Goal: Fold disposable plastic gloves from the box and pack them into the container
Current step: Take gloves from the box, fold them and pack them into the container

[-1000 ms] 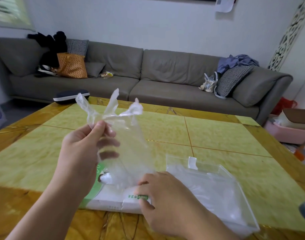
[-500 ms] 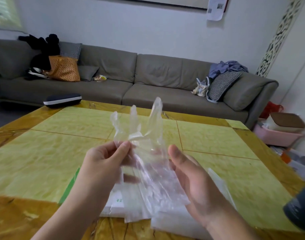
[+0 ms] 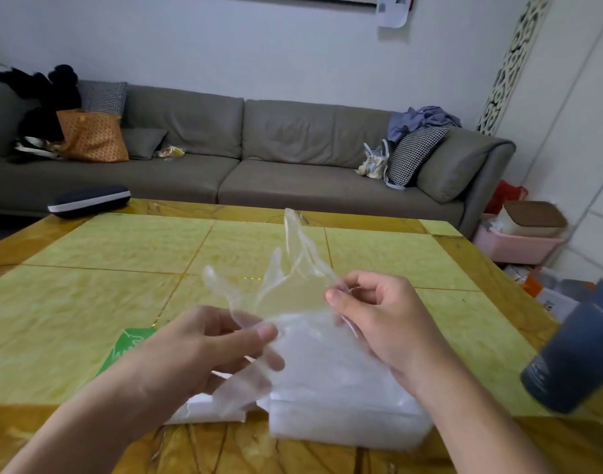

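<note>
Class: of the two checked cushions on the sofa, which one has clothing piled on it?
The checked cushion at the sofa's right end, under bluish clothes.

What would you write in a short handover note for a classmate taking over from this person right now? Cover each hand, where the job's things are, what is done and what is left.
Left hand: pinches the near side of the clear glove with thumb and fingers.
Right hand: pinches the glove's far right edge; the glove is spread between both hands, above the table, fingers pointing away.
Glove box: on the table under the left hand, mostly hidden.
Clear container: beside the box, under the right hand, with clear plastic inside.
Done: one glove is out and opened flat.
Left: fold this glove, place it in the container, repeat.
</note>
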Action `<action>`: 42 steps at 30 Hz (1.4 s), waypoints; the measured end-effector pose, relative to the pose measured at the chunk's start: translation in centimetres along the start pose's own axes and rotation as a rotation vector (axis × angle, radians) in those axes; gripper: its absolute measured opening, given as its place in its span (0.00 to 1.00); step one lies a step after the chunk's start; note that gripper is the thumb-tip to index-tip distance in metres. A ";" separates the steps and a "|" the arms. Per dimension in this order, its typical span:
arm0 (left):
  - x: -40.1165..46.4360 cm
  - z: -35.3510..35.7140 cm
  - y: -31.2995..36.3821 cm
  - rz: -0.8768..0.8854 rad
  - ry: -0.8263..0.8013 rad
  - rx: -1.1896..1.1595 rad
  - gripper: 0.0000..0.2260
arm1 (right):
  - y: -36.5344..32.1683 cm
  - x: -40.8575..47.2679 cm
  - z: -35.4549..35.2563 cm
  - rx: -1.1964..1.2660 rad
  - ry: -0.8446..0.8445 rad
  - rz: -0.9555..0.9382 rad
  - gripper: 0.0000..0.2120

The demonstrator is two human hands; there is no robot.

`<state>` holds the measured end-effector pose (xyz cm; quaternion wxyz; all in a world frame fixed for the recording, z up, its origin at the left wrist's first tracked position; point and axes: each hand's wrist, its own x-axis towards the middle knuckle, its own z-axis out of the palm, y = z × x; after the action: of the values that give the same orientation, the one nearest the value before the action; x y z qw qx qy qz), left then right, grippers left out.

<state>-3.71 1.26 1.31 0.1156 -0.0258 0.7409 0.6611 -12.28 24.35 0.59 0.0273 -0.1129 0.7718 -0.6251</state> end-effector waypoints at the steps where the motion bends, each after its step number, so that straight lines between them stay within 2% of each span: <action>1: 0.0 0.1 0.0 -0.031 -0.025 -0.046 0.25 | -0.1 -0.1 -0.3 -0.067 -0.005 -0.027 0.05; 2: 0.0 0.2 0.1 -0.053 -0.033 -0.063 0.29 | -0.1 -0.2 -0.4 -0.125 -0.017 -0.051 0.05; 3: 0.0 0.5 0.0 -0.042 -0.038 -0.025 0.28 | -0.2 -0.4 -0.5 -0.154 -0.027 -0.069 0.04; 5: 0.2 1.8 0.1 0.034 0.019 0.071 0.16 | -0.5 -0.6 -0.9 -0.108 -0.024 -0.054 0.05; 7: 0.7 2.9 -0.1 0.098 0.155 -0.038 0.08 | -0.7 -0.5 -1.5 0.024 -0.021 0.059 0.10; 10: 1.2 4.1 0.0 0.154 0.311 -0.194 0.07 | -0.7 -0.8 -2.6 0.200 -0.061 0.236 0.14; 12: 1.2 4.8 0.2 0.154 0.302 -0.181 0.06 | -0.1 -0.8 -3.0 0.235 0.027 0.248 0.08; 14: 1.2 5.3 0.5 0.124 0.284 -0.072 0.04 | 0.7 -0.5 -3.8 0.193 0.164 0.207 0.03; 17: 1.3 4.7 0.9 0.090 0.313 -0.069 0.06 | 1.7 0.0 -5.2 0.053 0.268 0.125 0.07; 20: 1.5 3.5 1.3 0.159 0.557 -0.136 0.07 | 2.2 -0.1 -6.4 -0.096 0.286 0.116 0.07; 22: 1.0 3.5 2.0 0.326 0.755 -0.026 0.08 | 2.1 -0.4 -6.4 -0.152 0.240 0.135 0.07; 23: 0.5 4.0 2.5 0.454 0.793 0.059 0.08 | 2.1 -0.5 -6.3 -0.165 0.206 0.144 0.07; 25: -0.1 6.1 3.8 0.677 0.693 0.310 0.08 | 2.1 -0.6 -5.9 -0.171 0.153 0.153 0.09; 26: 0.1 7.3 4.0 0.714 0.604 0.475 0.07 | 2.3 -0.6 -5.6 -0.187 0.133 0.155 0.10; 28: 1.7 9.2 3.1 0.655 0.424 0.824 0.07 | 2.6 -0.5 -5.2 -0.273 0.089 0.155 0.11; 30: 3.6 10.2 1.2 0.490 0.309 1.036 0.09 | 2.9 -0.5 -4.9 -0.410 0.060 0.142 0.10; 33: 5.2 10.0 -1.9 0.236 0.189 1.148 0.12 | 3.4 -0.5 -4.8 -0.523 0.085 0.136 0.06; 35: 5.5 9.4 -2.6 0.130 0.125 1.154 0.14 | 3.7 -0.5 -5.0 -0.582 0.107 0.152 0.04; 42: 6.2 8.4 -1.1 0.060 0.085 1.255 0.23 | 4.1 -0.7 -5.3 -0.880 0.160 0.128 0.04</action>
<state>-8.38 10.12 -1.92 0.0605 0.0413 0.9921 0.1016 -13.19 30.35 -2.33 -0.0442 -0.0171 0.9693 -0.2411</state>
